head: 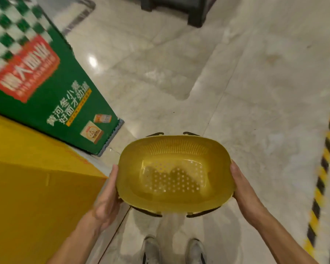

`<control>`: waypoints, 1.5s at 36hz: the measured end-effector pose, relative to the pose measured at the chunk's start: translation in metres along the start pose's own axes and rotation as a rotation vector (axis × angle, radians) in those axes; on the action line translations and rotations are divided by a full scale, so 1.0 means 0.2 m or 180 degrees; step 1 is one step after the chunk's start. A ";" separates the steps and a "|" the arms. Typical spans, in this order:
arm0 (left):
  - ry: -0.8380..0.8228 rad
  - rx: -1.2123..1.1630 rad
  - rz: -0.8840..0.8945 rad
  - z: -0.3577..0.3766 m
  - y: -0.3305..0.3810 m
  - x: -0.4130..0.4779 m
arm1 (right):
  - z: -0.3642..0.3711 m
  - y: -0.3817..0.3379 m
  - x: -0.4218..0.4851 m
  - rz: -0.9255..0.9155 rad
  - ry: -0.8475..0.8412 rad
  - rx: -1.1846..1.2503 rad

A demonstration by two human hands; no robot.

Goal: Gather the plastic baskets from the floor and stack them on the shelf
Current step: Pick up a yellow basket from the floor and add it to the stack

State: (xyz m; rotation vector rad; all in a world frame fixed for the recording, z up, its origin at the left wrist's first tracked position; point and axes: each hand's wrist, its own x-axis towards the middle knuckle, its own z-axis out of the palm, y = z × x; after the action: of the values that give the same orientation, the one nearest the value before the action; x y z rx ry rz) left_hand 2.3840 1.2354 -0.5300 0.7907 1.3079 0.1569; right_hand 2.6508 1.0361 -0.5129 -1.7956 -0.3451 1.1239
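A yellow perforated plastic basket point(174, 172) with dark folded handles is held above the floor in front of me, its opening facing up. My left hand point(108, 197) grips its left rim, thumb on the edge. At the opposite rim my right hand point(242, 185) holds the basket the same way. The basket is empty. No shelf and no other baskets are in view.
A green printed display box point(51, 88) and a yellow box point(36, 187) stand close on the left. Pale marble floor point(246, 92) stretches ahead. Yellow-black hazard tape point(326, 153) runs along the right. A dark stand point(194, 8) is far ahead. My shoes point(174, 250) show below.
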 end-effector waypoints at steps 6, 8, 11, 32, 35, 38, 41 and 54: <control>-0.0167 0.0132 0.0425 0.22 0.63 -0.62 | -0.26 -0.79 -0.38 0.0012 0.0303 0.0099; -0.0207 0.0144 0.0585 0.27 0.81 -0.83 | -0.33 -1.03 -0.52 0.0041 0.0329 0.0121; -0.0318 0.0167 0.0778 0.35 1.08 -1.16 | -0.44 -1.41 -0.78 -0.0063 0.0424 0.0234; -0.0744 0.0476 0.1468 0.69 1.75 -2.31 | -0.78 -2.25 -1.75 -0.0598 0.0820 0.0872; -0.0786 0.0526 0.1453 0.76 1.75 -2.36 | -0.81 -2.24 -1.80 -0.0641 0.0838 0.0976; -0.0781 0.0590 0.1483 0.84 1.75 -2.41 | -0.86 -2.22 -1.86 -0.0629 0.0864 0.1068; -0.0851 0.0678 0.1509 0.93 1.75 -2.42 | -0.93 -2.19 -1.89 -0.0609 0.0924 0.1151; -0.1388 0.1115 0.1388 1.44 1.77 -2.40 | -1.34 -2.02 -2.00 -0.0659 0.1578 0.1240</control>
State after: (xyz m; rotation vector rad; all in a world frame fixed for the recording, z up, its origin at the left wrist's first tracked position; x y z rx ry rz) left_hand 2.6187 1.1191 0.0785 1.3243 0.7438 0.0935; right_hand 2.7481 0.8285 0.0723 -1.5789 -0.0094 0.5282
